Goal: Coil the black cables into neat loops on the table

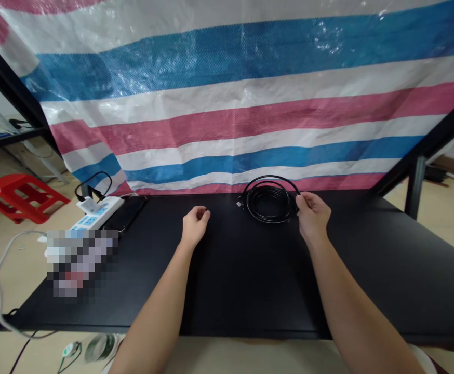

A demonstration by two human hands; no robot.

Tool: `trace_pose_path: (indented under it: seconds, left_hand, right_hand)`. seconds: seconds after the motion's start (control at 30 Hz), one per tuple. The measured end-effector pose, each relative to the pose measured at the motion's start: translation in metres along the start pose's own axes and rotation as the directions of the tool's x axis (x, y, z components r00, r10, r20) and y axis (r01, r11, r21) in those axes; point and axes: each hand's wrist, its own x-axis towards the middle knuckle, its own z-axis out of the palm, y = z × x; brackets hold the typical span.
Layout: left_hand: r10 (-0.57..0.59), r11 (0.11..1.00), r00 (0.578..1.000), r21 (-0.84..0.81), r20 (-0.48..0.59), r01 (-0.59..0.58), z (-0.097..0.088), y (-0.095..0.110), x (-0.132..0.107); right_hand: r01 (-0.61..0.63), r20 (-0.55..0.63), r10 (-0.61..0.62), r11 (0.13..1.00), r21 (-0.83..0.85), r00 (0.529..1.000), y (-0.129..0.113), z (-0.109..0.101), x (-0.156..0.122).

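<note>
A coiled black cable [251, 204] lies toward the back of the black table [242, 280], with a small metal-tipped connector [239, 204] sticking out on its left. My right hand [313, 214] is closed at the coil's right side, thumb and fingers pinching a strand that arches over the top of the loops. To the left of the coil, apart from it, my left hand [195, 224] is held above the tabletop. Its fingers are curled in, and nothing shows in them.
At the table's left lie a white power strip [112, 206] with a plugged-in charger [89, 205], a black phone [128, 214] and a blurred-out item [82, 265]. A striped plastic sheet [227, 119] hangs behind. On the floor to the left stands a red stool [20, 195].
</note>
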Motion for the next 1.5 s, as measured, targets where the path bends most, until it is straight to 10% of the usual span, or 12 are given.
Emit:
trace_pose_path:
  seconds: [0.3,0.47,0.67,0.87,1.0,1.33,1.5]
  left_hand:
    - [0.337,0.941,0.874,-0.129,0.349,-0.312,0.024,0.016,-0.027]
    - [0.109,0.973,0.953,-0.228,0.284,-0.043,0.030,0.015,-0.021]
    - [-0.210,0.682,0.976,-0.707,0.055,0.186,0.010,0.009,-0.001]
    - [-0.394,0.496,0.907,-0.796,0.149,0.347,-0.020,0.013,0.005]
    - [-0.428,0.442,0.884,-0.810,0.187,0.385,-0.027,0.016,0.006]
    - [-0.435,0.103,0.866,-0.942,0.247,0.321,-0.045,0.010,0.013]
    - [-0.532,0.089,0.820,-0.950,0.210,0.301,-0.049,-0.001,0.018]
  right_hand:
    - [-0.054,0.231,0.013,0.984,0.168,0.973,-0.017,0.003,-0.013]
    - [-0.128,0.275,0.076,0.976,0.175,0.958,-0.013,0.001,-0.012]
    - [-0.159,-0.199,0.099,0.934,-0.319,0.975,0.003,-0.013,0.004]
    - [0.109,0.160,0.021,0.644,-0.757,0.987,0.021,-0.018,0.006]
    - [0.146,0.198,0.040,0.536,-0.832,0.979,0.029,-0.019,0.005]
    - [0.115,0.168,0.068,0.484,-0.868,0.983,0.034,-0.015,0.005]
    - [0.041,0.083,0.050,0.556,-0.830,0.995,0.031,-0.014,0.007]
